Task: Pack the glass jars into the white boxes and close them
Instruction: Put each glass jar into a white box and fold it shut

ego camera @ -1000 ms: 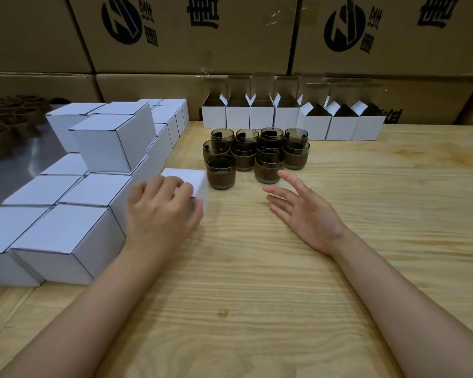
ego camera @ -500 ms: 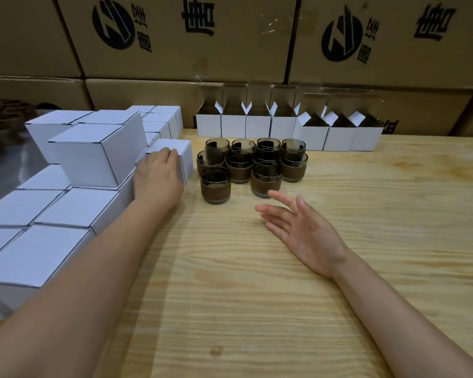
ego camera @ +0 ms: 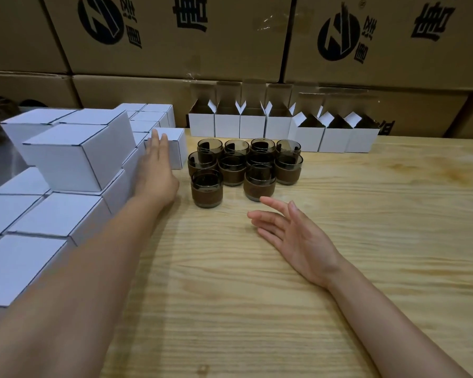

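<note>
The left hand [ego camera: 156, 170] reaches out over the left part of the wooden surface [ego camera: 339, 268]. Its fingers are straight and together, laid flat against the near side of a closed white box [ego camera: 179, 148], with the fingertips at the box's top edge; it grips nothing. The right hand [ego camera: 292, 236] rests near the middle of the surface, fingers spread and relaxed, holding nothing, its fingertips just short of the nearest jar.

The glass jars [ego camera: 243, 167] stand upright in a tight cluster between the middle and the far edge, just to the right of the box being touched. Each is smoky dark glass with a brown band around its lower half. None is in a box.

Along the far edge runs a row of open white boxes [ego camera: 281, 129], flaps standing up. Closed white boxes [ego camera: 74, 156] are stacked in steps along the left edge.

Behind the far edge rise large brown cartons [ego camera: 230, 50]. Each bears a black round logo [ego camera: 100, 17] and heavy black characters that look printed upside down; I cannot read them.
</note>
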`<action>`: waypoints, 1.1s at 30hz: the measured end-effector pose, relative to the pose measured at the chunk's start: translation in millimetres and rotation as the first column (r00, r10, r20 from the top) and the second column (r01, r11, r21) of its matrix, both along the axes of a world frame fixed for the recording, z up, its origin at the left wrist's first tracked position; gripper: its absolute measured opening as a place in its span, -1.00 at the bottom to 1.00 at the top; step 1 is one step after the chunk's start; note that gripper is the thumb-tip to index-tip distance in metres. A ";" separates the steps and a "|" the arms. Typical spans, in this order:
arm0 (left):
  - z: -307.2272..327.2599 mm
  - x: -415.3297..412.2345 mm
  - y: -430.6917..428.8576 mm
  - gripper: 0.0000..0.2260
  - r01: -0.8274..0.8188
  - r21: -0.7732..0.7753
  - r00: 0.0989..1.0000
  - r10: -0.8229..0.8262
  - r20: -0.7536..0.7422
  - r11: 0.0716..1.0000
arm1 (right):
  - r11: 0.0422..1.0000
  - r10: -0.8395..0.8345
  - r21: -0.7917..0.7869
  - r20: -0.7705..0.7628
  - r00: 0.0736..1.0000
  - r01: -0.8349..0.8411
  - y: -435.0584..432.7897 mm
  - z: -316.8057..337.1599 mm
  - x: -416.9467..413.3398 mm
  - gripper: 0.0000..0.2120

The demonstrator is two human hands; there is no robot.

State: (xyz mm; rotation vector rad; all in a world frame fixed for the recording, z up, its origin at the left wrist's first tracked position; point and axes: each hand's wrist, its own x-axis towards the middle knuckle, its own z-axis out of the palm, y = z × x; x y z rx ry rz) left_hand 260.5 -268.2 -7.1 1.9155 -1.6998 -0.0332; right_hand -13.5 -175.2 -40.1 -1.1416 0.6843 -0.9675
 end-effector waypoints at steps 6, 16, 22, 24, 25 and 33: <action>-0.4 -65.5 67.9 -0.73 0.050 -0.403 0.958 -0.158 -0.238 0.914 | 0.999 -0.029 -0.018 0.006 1.000 0.029 3.6 1.7 1.0 -0.51; -31.4 -97.3 98.3 -0.95 0.174 0.036 0.956 -0.160 -0.247 0.984 | 0.998 -0.068 -0.011 0.020 0.997 0.068 6.3 5.1 4.7 -0.59; -32.8 -99.2 92.4 -0.92 0.129 0.073 0.983 -0.118 -0.141 0.989 | 0.962 -0.261 -0.079 0.030 0.965 0.262 4.0 6.3 4.4 -0.80; -32.8 -99.8 91.4 -0.92 0.124 0.075 0.985 -0.114 -0.130 0.989 | 0.879 -0.470 -0.042 0.082 0.879 0.474 -4.2 5.9 2.0 -0.78; -33.0 -100.4 91.7 -0.92 0.123 0.077 0.985 -0.113 -0.129 0.989 | 0.820 -0.570 0.019 0.120 0.813 0.572 -10.1 6.7 -0.9 -0.77; -36.8 -102.3 91.6 -0.97 0.135 0.048 0.989 -0.132 -0.062 0.990 | 0.578 -0.810 -0.356 -0.359 0.464 0.734 -110.8 18.3 -60.7 -0.77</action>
